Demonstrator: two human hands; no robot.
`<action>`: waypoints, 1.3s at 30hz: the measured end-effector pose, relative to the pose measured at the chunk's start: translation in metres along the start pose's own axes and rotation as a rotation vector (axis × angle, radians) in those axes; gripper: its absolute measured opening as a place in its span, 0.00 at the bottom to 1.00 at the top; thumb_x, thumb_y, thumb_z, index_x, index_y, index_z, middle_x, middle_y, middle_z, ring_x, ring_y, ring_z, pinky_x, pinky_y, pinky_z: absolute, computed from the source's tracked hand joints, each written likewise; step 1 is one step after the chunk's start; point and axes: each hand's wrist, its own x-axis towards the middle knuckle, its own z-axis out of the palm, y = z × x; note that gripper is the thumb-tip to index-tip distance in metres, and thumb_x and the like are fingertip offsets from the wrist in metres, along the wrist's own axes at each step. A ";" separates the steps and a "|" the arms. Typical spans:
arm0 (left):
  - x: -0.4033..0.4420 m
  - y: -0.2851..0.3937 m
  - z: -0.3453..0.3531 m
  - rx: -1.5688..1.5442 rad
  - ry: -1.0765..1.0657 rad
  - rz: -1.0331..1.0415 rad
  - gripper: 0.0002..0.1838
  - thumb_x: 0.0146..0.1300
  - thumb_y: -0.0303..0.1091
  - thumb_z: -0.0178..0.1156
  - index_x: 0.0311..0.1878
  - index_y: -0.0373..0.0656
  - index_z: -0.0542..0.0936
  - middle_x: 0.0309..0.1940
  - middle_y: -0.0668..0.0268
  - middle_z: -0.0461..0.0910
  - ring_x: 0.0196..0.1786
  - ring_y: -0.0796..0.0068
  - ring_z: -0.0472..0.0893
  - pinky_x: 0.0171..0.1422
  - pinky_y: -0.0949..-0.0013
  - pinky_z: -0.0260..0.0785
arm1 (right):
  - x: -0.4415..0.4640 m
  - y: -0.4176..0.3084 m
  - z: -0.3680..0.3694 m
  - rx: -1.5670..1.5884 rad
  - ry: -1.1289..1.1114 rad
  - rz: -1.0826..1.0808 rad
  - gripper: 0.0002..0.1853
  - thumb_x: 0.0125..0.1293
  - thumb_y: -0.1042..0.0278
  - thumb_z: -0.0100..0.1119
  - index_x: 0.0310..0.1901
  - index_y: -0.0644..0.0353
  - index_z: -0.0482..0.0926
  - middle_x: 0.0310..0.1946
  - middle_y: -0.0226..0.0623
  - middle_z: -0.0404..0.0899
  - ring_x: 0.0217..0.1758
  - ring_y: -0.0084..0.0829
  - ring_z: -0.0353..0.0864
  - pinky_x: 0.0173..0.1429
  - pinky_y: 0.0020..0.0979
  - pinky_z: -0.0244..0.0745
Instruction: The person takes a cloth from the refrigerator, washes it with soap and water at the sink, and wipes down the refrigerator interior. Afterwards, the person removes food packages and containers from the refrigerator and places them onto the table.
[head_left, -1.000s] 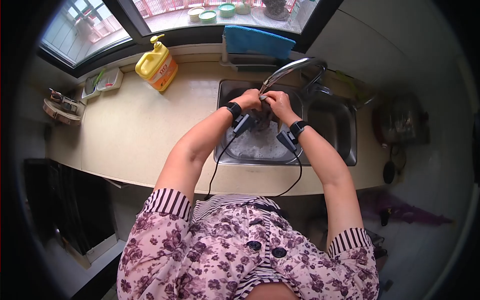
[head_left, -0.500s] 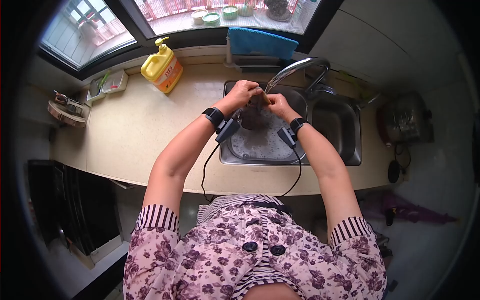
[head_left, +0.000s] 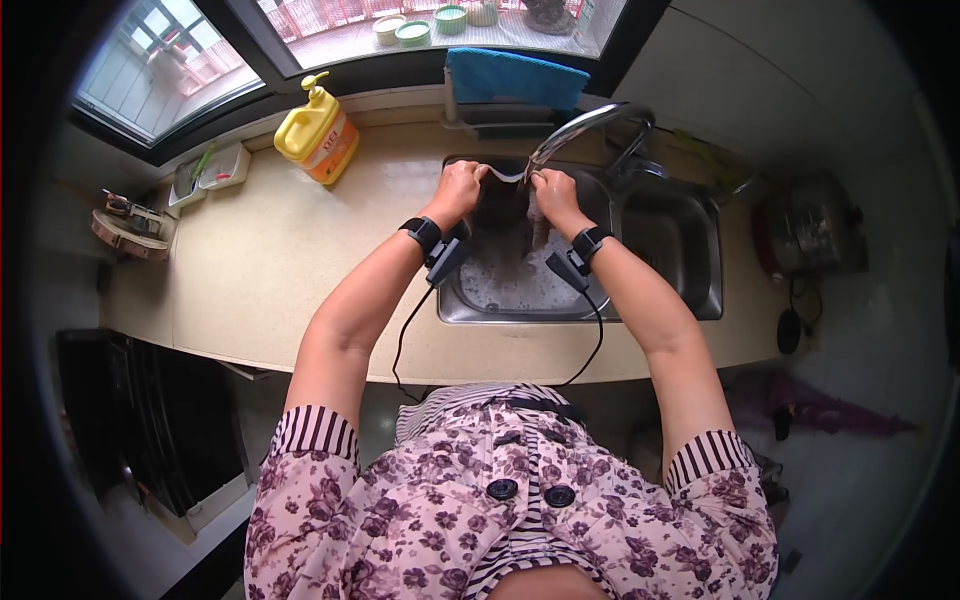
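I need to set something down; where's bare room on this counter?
Widest: the counter left of the sink, below the yellow bottle. A narrow strip fronts the sink, under a cable. Crowded: the larger basin, left hand and right hand holding a dark item.

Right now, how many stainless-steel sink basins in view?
2. The larger, sudsy basin is beneath the bare left hand, bare right hand and dark, limp item between them; the smaller basin adjoins its right side. No others visible.
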 end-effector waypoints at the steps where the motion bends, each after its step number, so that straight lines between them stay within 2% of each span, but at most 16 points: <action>1: -0.001 0.002 0.002 -0.009 0.005 -0.011 0.16 0.64 0.40 0.51 0.33 0.35 0.79 0.30 0.45 0.77 0.40 0.44 0.75 0.43 0.52 0.66 | 0.001 0.001 0.000 0.012 -0.017 0.049 0.13 0.59 0.61 0.52 0.30 0.64 0.78 0.29 0.54 0.76 0.38 0.54 0.75 0.41 0.45 0.69; 4: 0.000 0.008 0.008 -0.055 0.000 -0.047 0.17 0.63 0.42 0.51 0.34 0.36 0.80 0.31 0.45 0.77 0.40 0.45 0.76 0.44 0.53 0.67 | 0.006 0.001 0.001 0.028 -0.025 0.111 0.16 0.61 0.58 0.51 0.29 0.65 0.77 0.27 0.53 0.77 0.33 0.51 0.77 0.38 0.43 0.69; 7: 0.000 0.014 0.012 -0.113 -0.064 -0.095 0.18 0.62 0.43 0.50 0.35 0.36 0.80 0.31 0.44 0.77 0.40 0.45 0.76 0.45 0.55 0.67 | 0.008 -0.009 0.002 0.243 -0.081 0.413 0.16 0.61 0.60 0.51 0.24 0.65 0.76 0.19 0.39 0.75 0.23 0.31 0.75 0.29 0.36 0.69; 8: 0.001 0.016 0.014 -0.132 -0.113 -0.113 0.19 0.62 0.44 0.50 0.35 0.36 0.80 0.31 0.44 0.77 0.41 0.45 0.76 0.45 0.56 0.68 | 0.009 -0.013 0.005 0.242 -0.079 0.414 0.16 0.61 0.60 0.51 0.24 0.65 0.76 0.19 0.39 0.75 0.23 0.31 0.75 0.29 0.36 0.69; 11: 0.001 0.026 0.014 -0.131 -0.139 -0.116 0.19 0.62 0.44 0.49 0.35 0.36 0.80 0.32 0.44 0.77 0.41 0.46 0.76 0.45 0.57 0.68 | 0.008 -0.031 -0.001 0.834 -0.106 0.639 0.11 0.62 0.67 0.51 0.23 0.60 0.74 0.18 0.28 0.69 0.24 0.24 0.73 0.20 0.21 0.65; 15: 0.010 0.017 0.020 -0.181 -0.180 -0.223 0.23 0.61 0.49 0.48 0.33 0.38 0.82 0.30 0.46 0.78 0.39 0.47 0.78 0.45 0.57 0.68 | 0.007 -0.048 -0.001 0.827 -0.067 0.603 0.10 0.65 0.67 0.50 0.30 0.64 0.75 0.27 0.37 0.75 0.30 0.30 0.78 0.28 0.27 0.76; 18: 0.015 0.013 0.024 -0.296 -0.181 -0.284 0.26 0.59 0.56 0.49 0.30 0.40 0.83 0.27 0.51 0.80 0.35 0.52 0.80 0.42 0.59 0.69 | 0.010 -0.048 -0.008 1.267 -0.349 0.604 0.11 0.67 0.67 0.48 0.37 0.68 0.74 0.36 0.45 0.77 0.39 0.37 0.80 0.40 0.34 0.80; 22: 0.028 -0.022 0.057 -0.498 -0.185 -0.453 0.21 0.57 0.50 0.56 0.31 0.38 0.82 0.26 0.53 0.80 0.31 0.61 0.81 0.38 0.65 0.71 | 0.002 -0.044 -0.014 1.366 -0.481 0.628 0.14 0.67 0.65 0.45 0.40 0.69 0.73 0.38 0.48 0.77 0.41 0.41 0.80 0.45 0.38 0.80; 24: 0.022 -0.003 0.054 -0.617 -0.102 -0.531 0.13 0.58 0.39 0.59 0.29 0.37 0.80 0.21 0.63 0.79 0.25 0.77 0.76 0.29 0.73 0.67 | -0.005 -0.044 -0.010 1.352 -0.510 0.677 0.14 0.67 0.62 0.45 0.39 0.67 0.73 0.37 0.47 0.77 0.39 0.40 0.81 0.44 0.37 0.80; 26: 0.014 0.023 0.048 -0.186 -0.069 -0.395 0.09 0.55 0.36 0.58 0.34 0.42 0.81 0.27 0.56 0.81 0.31 0.62 0.81 0.37 0.61 0.70 | -0.008 -0.045 -0.002 1.078 -0.176 0.878 0.15 0.64 0.58 0.47 0.37 0.63 0.74 0.35 0.46 0.77 0.36 0.38 0.80 0.44 0.35 0.79; 28: 0.007 0.033 0.051 -0.144 -0.007 -0.451 0.09 0.56 0.35 0.56 0.36 0.42 0.81 0.31 0.52 0.80 0.37 0.53 0.79 0.41 0.56 0.70 | -0.010 -0.038 0.019 1.002 -0.173 0.900 0.15 0.62 0.54 0.47 0.35 0.59 0.73 0.36 0.42 0.76 0.38 0.36 0.78 0.44 0.36 0.77; 30: -0.001 0.026 0.062 -0.111 0.151 -0.376 0.08 0.58 0.32 0.53 0.37 0.40 0.78 0.32 0.51 0.79 0.39 0.51 0.79 0.43 0.54 0.70 | -0.008 -0.050 0.025 0.818 0.062 1.030 0.14 0.62 0.54 0.47 0.36 0.57 0.74 0.39 0.39 0.75 0.44 0.36 0.75 0.44 0.40 0.73; 34: -0.003 0.016 0.078 -0.472 0.143 -0.372 0.12 0.56 0.37 0.50 0.35 0.39 0.76 0.35 0.47 0.77 0.41 0.44 0.76 0.45 0.53 0.67 | -0.018 -0.033 0.031 0.941 -0.314 1.272 0.19 0.63 0.49 0.43 0.43 0.54 0.73 0.42 0.40 0.74 0.47 0.39 0.72 0.47 0.50 0.67; 35: -0.005 0.016 0.084 -0.636 0.097 -0.427 0.15 0.54 0.40 0.49 0.34 0.38 0.76 0.36 0.46 0.77 0.42 0.42 0.74 0.45 0.54 0.66 | -0.020 -0.027 0.038 1.021 -0.346 1.286 0.26 0.60 0.39 0.40 0.48 0.51 0.73 0.43 0.39 0.77 0.49 0.41 0.73 0.51 0.60 0.60; 36: -0.006 0.013 0.088 -0.634 0.051 -0.340 0.16 0.54 0.41 0.50 0.32 0.37 0.77 0.32 0.48 0.77 0.37 0.51 0.77 0.42 0.58 0.67 | -0.021 -0.015 0.046 1.142 -0.342 1.305 0.26 0.59 0.37 0.40 0.47 0.48 0.74 0.43 0.37 0.77 0.50 0.40 0.74 0.51 0.58 0.61; 39: -0.013 0.022 0.080 -1.070 -0.125 -0.614 0.18 0.54 0.43 0.51 0.30 0.36 0.78 0.25 0.52 0.76 0.30 0.65 0.77 0.39 0.64 0.67 | -0.026 0.004 0.051 1.197 -0.361 1.246 0.24 0.60 0.40 0.40 0.45 0.48 0.74 0.43 0.36 0.77 0.48 0.38 0.75 0.51 0.51 0.67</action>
